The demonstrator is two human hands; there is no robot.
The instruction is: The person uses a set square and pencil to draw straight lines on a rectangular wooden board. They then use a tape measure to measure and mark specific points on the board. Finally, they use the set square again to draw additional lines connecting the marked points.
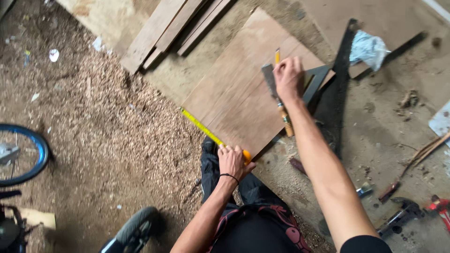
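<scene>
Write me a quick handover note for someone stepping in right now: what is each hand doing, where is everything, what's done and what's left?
Left hand: grips the orange tape measure case at the board's near corner, with the yellow tape drawn out along the left edge of the plywood board.
Right hand: holds a yellow pencil against the board at its far side, beside a dark set square.
A wooden-handled chisel lies on the board near the right forearm.
Done: tape stretched, pencil placed on the board.
Left: no pencil mark can be made out on the board, so check it before going on.
</scene>
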